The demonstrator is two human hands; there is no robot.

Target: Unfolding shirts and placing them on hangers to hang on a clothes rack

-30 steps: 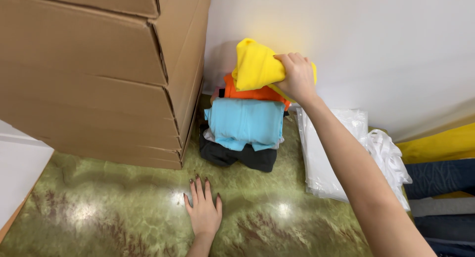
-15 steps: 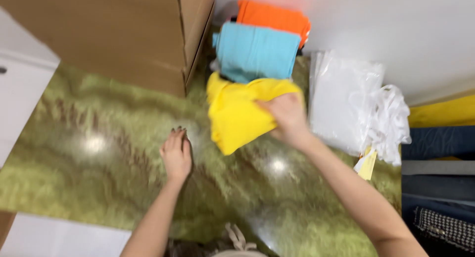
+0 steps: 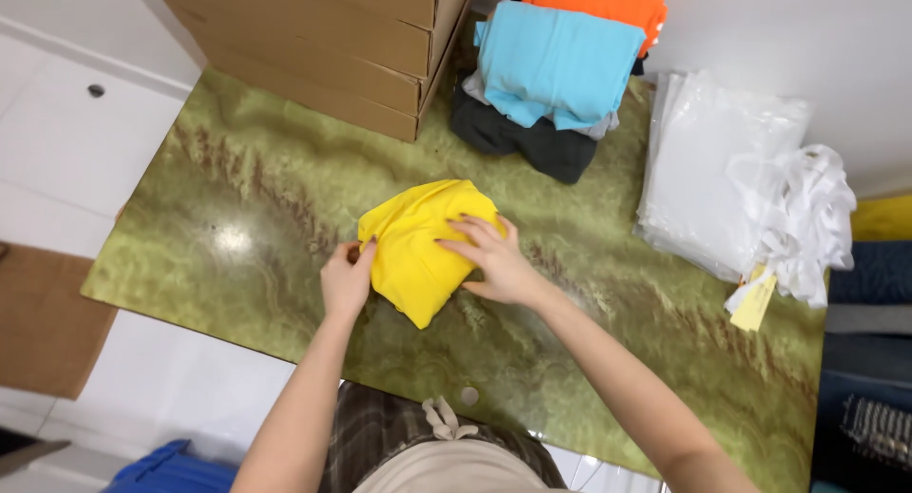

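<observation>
1. A folded yellow garment (image 3: pixel 423 246) is seen lying on the green marble-patterned table (image 3: pixel 665 360), near the middle of it.
2. The left hand (image 3: pixel 348 279) is placed at the left edge of the yellow garment; its fingers are curled around that edge, so the cloth appears to be pinched, though the grip itself is partly hidden.
3. The right hand (image 3: pixel 494 257) is laid flat on the right part of the garment, with the fingers spread and stretched out; nothing is gripped by it, the cloth is only pressed down.
4. Behind the garment, well apart from it, a pile of folded clothes (image 3: pixel 556 75) is found, with a light blue piece over grey and black ones and an orange piece at the back.
5. Just beside this pile, on the left, stacked cardboard boxes (image 3: pixel 332 37) are standing on the table.
6. At the right side of the table a heap of clear plastic bags (image 3: pixel 722 170) is lying, and a crumpled white item with a yellow tag (image 3: pixel 755 301) is touching it.
</observation>
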